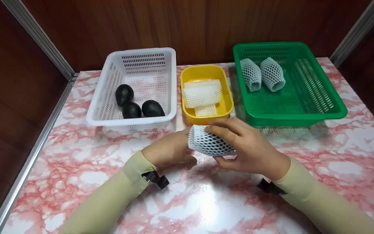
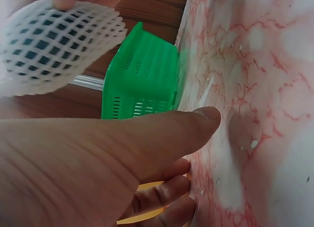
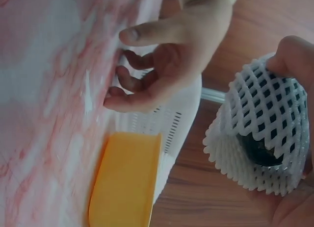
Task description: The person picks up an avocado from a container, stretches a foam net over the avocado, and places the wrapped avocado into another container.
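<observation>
My right hand (image 1: pixel 250 146) grips an avocado (image 3: pixel 260 151) sleeved in a white foam net (image 1: pixel 209 141), fingers on top and thumb below. Through the net's mesh and its open end the dark fruit shows in the right wrist view. Beside the net, my left hand (image 1: pixel 172 148) holds nothing; its thumb is extended and its fingers are loosely bent, as the right wrist view shows. In the left wrist view the left hand (image 2: pixel 147 153) is apart from the netted avocado.
At the left a white basket (image 1: pixel 131 122) contains three bare avocados (image 1: pixel 124 94). A yellow bin (image 1: pixel 206 69) in the middle holds flat foam nets (image 1: pixel 203 94). On the right, a green basket (image 1: pixel 304 104) holds two foam-netted pieces (image 1: pixel 272 74). Wooden panels (image 1: pixel 203 29) stand behind the marbled table (image 1: pixel 93 195).
</observation>
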The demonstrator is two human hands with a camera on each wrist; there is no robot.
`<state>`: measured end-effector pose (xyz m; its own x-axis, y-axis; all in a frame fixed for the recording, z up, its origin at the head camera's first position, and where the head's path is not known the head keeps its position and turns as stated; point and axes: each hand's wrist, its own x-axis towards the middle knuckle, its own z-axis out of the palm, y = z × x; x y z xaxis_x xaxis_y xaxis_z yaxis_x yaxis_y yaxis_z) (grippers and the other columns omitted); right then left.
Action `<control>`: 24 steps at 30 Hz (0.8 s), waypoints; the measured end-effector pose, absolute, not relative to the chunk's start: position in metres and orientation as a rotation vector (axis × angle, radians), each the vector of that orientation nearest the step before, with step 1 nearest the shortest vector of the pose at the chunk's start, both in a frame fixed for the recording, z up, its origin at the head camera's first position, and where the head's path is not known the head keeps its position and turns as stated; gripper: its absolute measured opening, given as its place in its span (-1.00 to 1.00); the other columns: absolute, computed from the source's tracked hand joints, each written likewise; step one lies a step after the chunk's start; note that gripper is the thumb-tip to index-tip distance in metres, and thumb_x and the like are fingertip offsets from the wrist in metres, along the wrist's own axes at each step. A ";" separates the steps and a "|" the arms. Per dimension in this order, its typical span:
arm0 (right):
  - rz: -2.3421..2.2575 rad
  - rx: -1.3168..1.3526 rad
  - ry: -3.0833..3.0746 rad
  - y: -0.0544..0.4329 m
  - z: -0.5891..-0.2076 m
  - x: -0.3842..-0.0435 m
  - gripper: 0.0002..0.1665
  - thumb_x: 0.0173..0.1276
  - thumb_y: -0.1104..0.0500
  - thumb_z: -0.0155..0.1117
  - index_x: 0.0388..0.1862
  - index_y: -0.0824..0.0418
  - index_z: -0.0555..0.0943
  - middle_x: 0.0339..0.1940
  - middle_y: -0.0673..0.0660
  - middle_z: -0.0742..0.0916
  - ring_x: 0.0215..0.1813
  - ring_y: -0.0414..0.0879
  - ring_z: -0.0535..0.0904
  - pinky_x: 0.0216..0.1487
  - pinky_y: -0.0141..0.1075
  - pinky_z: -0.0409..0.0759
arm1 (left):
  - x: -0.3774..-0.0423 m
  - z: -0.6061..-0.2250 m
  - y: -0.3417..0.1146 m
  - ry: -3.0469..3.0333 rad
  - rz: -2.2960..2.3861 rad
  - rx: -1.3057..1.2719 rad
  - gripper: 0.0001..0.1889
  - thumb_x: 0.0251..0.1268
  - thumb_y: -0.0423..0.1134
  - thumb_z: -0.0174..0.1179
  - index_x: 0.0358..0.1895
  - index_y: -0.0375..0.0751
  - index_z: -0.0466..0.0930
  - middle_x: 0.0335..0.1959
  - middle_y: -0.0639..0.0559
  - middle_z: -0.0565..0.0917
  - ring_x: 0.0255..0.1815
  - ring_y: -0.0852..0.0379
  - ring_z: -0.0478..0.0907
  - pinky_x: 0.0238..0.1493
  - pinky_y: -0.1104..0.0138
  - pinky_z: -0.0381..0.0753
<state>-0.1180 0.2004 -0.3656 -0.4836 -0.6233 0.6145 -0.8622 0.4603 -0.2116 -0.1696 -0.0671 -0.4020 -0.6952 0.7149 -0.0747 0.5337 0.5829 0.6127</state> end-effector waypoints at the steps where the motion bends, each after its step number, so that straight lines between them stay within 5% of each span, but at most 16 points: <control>1: 0.699 1.239 -2.266 0.200 -0.366 -0.118 -0.01 0.03 0.10 0.79 0.49 0.08 0.59 0.40 0.21 0.69 0.33 0.08 0.67 0.32 -0.04 0.74 | -0.170 -0.402 -0.067 2.495 0.832 1.028 0.05 0.05 -0.34 0.60 0.66 0.22 0.30 0.42 0.21 0.59 0.15 0.09 0.62 0.28 0.15 0.67; 7: 0.707 1.234 -2.279 0.201 -0.367 -0.119 -0.02 0.06 0.09 0.78 0.51 0.08 0.58 0.41 0.21 0.69 0.35 0.07 0.66 0.54 -0.40 0.51 | -0.170 -0.403 -0.067 2.490 0.845 1.070 0.06 0.02 -0.36 0.59 0.66 0.21 0.33 0.56 0.22 0.51 0.32 0.16 0.57 0.52 0.18 0.55; 10: 0.704 1.227 -2.283 0.201 -0.367 -0.120 -0.02 0.06 0.07 0.78 0.50 0.08 0.59 0.41 0.21 0.69 0.36 0.07 0.67 0.57 -0.48 0.43 | -0.170 -0.402 -0.067 2.492 0.848 1.059 0.06 0.03 -0.36 0.58 0.66 0.22 0.31 0.48 0.22 0.56 0.22 0.13 0.61 0.38 0.18 0.63; 15: 0.711 1.205 -2.298 0.201 -0.367 -0.121 -0.01 0.06 0.07 0.78 0.50 0.08 0.58 0.40 0.20 0.69 0.36 0.09 0.67 0.43 -0.18 0.69 | -0.170 -0.403 -0.067 2.528 0.804 1.063 0.06 0.06 -0.32 0.59 0.68 0.18 0.28 0.48 0.18 0.57 0.21 0.10 0.64 0.34 0.18 0.67; 18: 0.712 1.201 -2.315 0.202 -0.366 -0.121 0.00 0.07 0.07 0.78 0.51 0.08 0.56 0.40 0.20 0.68 0.36 0.10 0.67 0.31 0.03 0.78 | -0.170 -0.403 -0.067 2.543 0.785 1.077 0.06 0.06 -0.32 0.59 0.69 0.15 0.29 0.58 0.14 0.52 0.34 0.11 0.61 0.49 0.16 0.61; 24: 0.737 1.179 -2.321 0.206 -0.362 -0.123 0.00 0.06 0.11 0.78 0.51 0.08 0.55 0.36 0.22 0.69 0.28 0.12 0.71 0.22 0.04 0.82 | -0.169 -0.402 -0.067 2.586 0.700 1.064 0.03 0.10 -0.25 0.60 0.70 0.12 0.30 0.60 0.09 0.51 0.39 0.03 0.63 0.48 0.09 0.63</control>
<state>-0.1232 0.2065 -0.3625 -0.5444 -0.5974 0.5888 -0.8277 0.4967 -0.2613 -0.1690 -0.0668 -0.4015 -0.6988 0.7134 -0.0532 0.5892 0.6162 0.5227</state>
